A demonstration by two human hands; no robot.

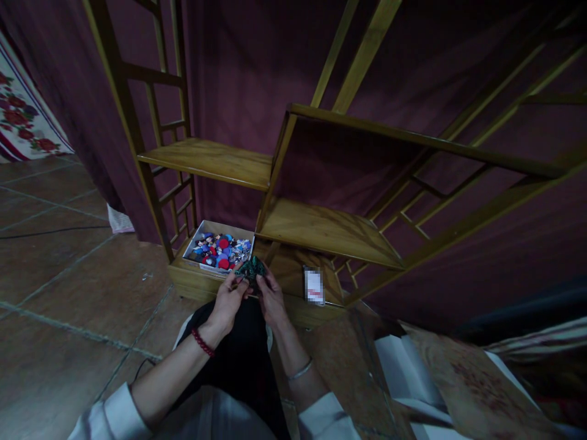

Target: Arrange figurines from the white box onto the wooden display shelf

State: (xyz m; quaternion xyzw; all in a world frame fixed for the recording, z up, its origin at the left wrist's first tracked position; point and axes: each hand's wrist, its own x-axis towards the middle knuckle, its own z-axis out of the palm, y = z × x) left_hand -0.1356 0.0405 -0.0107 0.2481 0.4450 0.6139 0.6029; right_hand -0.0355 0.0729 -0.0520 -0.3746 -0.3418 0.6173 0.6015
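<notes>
Both hands meet low in the middle of the view, over my dark-clad lap. My left hand (228, 300), with a red bead bracelet at the wrist, and my right hand (271, 298), with a thin silver bangle, pinch a small dark green patterned object (251, 267) between their fingertips. I cannot make out what the object is. Just beyond it, on the bottom board of a wooden shelf unit (321, 229), sits a white box (196, 236) filled with several small colourful figures in red, blue and black.
The wooden shelf frame stands against a dark maroon curtain. A small white card (314, 286) lies on its lowest board. Brown tiled floor (68, 269) spreads to the left, with a black cable across it. A patterned cloth and a white box lie at lower right.
</notes>
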